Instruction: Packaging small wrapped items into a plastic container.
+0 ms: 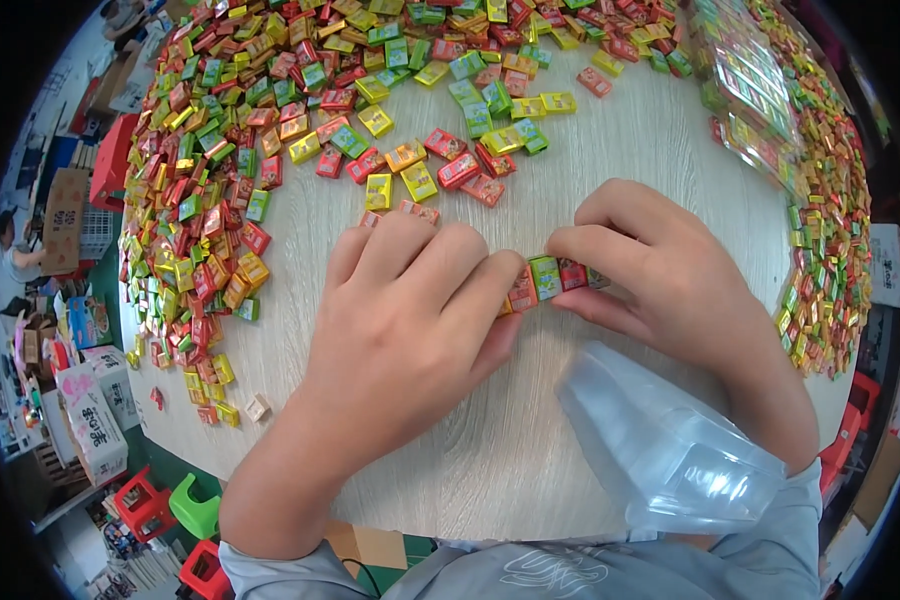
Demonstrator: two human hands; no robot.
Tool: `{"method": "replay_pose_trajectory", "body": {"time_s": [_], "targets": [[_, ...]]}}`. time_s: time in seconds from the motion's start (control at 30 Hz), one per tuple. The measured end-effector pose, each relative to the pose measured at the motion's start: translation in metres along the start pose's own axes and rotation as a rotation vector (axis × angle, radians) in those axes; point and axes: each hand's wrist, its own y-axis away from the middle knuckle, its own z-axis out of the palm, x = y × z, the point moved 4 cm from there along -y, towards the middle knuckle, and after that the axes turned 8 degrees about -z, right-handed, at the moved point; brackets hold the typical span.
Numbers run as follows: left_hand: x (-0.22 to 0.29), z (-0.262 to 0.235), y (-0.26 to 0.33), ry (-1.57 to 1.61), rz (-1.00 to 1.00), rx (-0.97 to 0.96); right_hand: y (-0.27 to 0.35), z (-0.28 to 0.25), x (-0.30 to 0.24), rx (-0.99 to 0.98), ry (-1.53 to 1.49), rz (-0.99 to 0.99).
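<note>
Over the middle of the table, my left hand (400, 300) and my right hand (665, 265) pinch the two ends of a short row of small wrapped candies (545, 278). Orange, green and red pieces show in the gap between my fingers; the rest of the row is hidden by them. A loose group of red candies (459, 171) and yellow candies (419, 181) lies just beyond my left hand. Beside my right forearm rests an empty clear plastic container (685, 455), near the table's front edge.
Heaps of colourful wrapped candies (205, 180) cover the far and left parts of the round table (470, 480). Another heap (820, 230) lines the right edge, by clear packs filled with candies (755, 90). Red stools (142, 503), a green stool (195, 506) and cartons (65, 220) stand beyond the left edge.
</note>
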Motion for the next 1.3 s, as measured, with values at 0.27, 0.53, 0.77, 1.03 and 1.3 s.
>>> {"method": "replay_pose_trajectory", "body": {"time_s": [0.27, 0.53, 0.77, 1.03, 1.3], "targets": [[-0.003, 0.012, 0.003, -0.005, -0.009, -0.116, 0.001, 0.005, 0.001, -0.118, 0.011, 0.021], [-0.009, 0.003, 0.005, 0.002, 0.006, -0.057, -0.026, -0.023, 0.040, 0.126, 0.171, 0.221], [-0.040, -0.029, 0.010, 0.007, 0.039, -0.126, -0.014, -0.017, 0.051, 0.004, 0.439, 0.097], [-0.035, -0.025, 0.013, 0.014, 0.086, -0.084, 0.020, -0.027, 0.031, 0.025, 0.349, 0.201], [-0.028, -0.019, 0.011, 0.047, 0.089, -0.116, 0.021, -0.022, 0.066, 0.071, 0.261, 0.287]]}}
